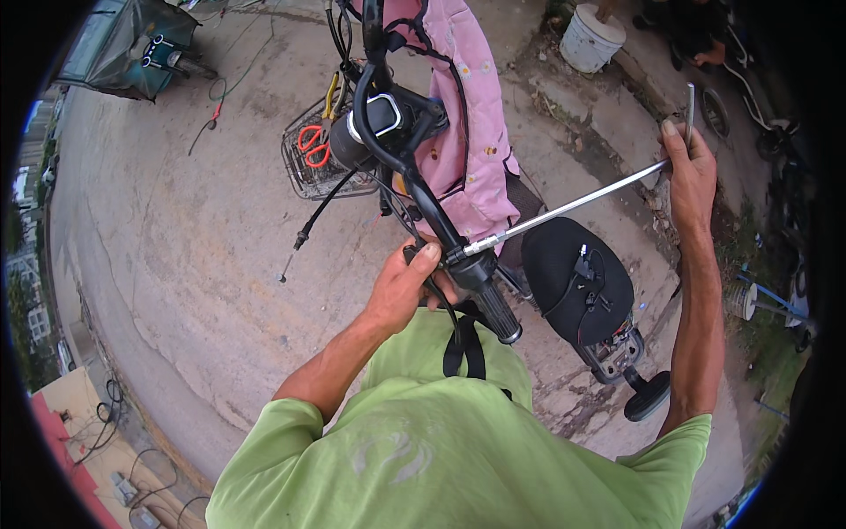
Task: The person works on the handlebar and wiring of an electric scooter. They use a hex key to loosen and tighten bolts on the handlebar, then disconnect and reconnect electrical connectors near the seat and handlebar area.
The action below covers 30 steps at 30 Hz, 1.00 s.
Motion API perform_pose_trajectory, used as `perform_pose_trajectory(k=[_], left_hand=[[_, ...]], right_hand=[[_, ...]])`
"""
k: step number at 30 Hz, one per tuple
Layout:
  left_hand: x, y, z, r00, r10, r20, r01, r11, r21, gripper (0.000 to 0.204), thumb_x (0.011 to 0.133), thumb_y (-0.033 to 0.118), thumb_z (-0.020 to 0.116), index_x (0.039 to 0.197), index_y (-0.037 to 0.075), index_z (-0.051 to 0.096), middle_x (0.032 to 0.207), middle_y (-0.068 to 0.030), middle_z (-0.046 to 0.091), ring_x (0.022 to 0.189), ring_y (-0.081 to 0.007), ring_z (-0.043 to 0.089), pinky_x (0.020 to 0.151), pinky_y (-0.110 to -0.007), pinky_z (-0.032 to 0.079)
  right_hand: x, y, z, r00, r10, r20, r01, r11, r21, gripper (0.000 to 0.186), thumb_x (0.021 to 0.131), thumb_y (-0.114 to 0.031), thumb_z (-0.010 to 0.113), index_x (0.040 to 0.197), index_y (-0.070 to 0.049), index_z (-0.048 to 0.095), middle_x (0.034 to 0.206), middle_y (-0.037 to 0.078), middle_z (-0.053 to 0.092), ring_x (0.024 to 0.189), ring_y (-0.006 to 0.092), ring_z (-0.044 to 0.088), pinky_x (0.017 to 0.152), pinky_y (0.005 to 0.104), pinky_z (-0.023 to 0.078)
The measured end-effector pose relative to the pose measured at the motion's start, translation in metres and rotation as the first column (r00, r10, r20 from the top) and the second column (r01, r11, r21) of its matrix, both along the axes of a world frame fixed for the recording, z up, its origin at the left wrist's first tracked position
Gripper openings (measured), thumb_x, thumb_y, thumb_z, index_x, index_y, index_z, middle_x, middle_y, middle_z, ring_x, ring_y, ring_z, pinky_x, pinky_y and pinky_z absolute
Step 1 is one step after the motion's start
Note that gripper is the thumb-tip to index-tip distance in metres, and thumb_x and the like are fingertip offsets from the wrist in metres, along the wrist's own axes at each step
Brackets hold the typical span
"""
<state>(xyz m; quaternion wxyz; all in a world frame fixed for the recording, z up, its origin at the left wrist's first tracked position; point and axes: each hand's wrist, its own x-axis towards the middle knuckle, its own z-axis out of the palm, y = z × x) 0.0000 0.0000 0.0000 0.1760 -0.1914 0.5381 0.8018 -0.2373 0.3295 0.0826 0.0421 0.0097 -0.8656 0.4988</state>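
My left hand (412,280) is closed around the black brake lever assembly beside the handlebar grip (495,307). My right hand (690,172) is closed on the handle of a long silver wrench (573,207), whose socket end rests on a clamp by the grip. The black handlebar (419,189) runs up past a dashboard display (377,117). Pink flowered padded cover (471,123) hangs behind it. A wire basket (300,178) holds orange-handled scissors (311,144) and yellow-handled pliers. The black seat (568,273) has loose small connectors lying on it.
A white bucket (589,40) stands at upper right near a crouching person (692,26). A covered vehicle (132,53) is at upper left, with a green cord on the concrete ground (176,247). Dark bikes line the right edge; cables lie on a board at lower left.
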Motion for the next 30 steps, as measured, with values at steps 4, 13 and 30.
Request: perform_pose_trajectory(k=[4,13,30], left_hand=[[0.003,0.010,-0.001,1.000,0.000,0.013,0.000,0.999,0.036,0.046,0.106,0.048,0.048,0.118,0.004,0.053,0.097,-0.0085,0.067,0.069,-0.0169,0.069,0.051,-0.027,0.049],[0.000,-0.004,-0.006,1.000,-0.020,0.003,0.020,0.999,0.042,0.050,0.105,0.051,0.049,0.126,0.006,0.052,0.102,-0.0094,0.069,0.072,-0.0185,0.070,0.053,-0.028,0.050],[-0.002,-0.004,-0.020,0.994,-0.006,-0.105,0.024,0.985,0.170,0.040,0.107,0.039,0.049,0.116,0.000,0.052,0.098,-0.0110,0.066,0.073,-0.0205,0.069,0.074,-0.035,0.054]], right_hand=[[-0.005,-0.007,-0.015,0.968,-0.163,-0.190,0.117,0.966,-0.231,0.036,0.101,-0.032,0.068,0.077,-0.007,0.061,0.070,-0.002,0.051,0.066,0.0073,0.045,0.061,0.0240,0.036],[-0.021,-0.056,-0.052,0.946,-0.292,-0.141,-0.147,0.003,-0.989,0.047,0.110,-0.042,0.039,0.091,-0.003,0.057,0.117,0.021,0.063,0.122,0.0349,0.052,0.114,0.0488,0.034],[-0.014,0.007,-0.046,0.590,0.803,0.084,0.073,0.051,-0.996,0.045,0.097,-0.036,0.052,0.119,0.002,0.061,0.063,0.000,0.054,0.089,0.0215,0.058,0.092,0.0422,0.042]])
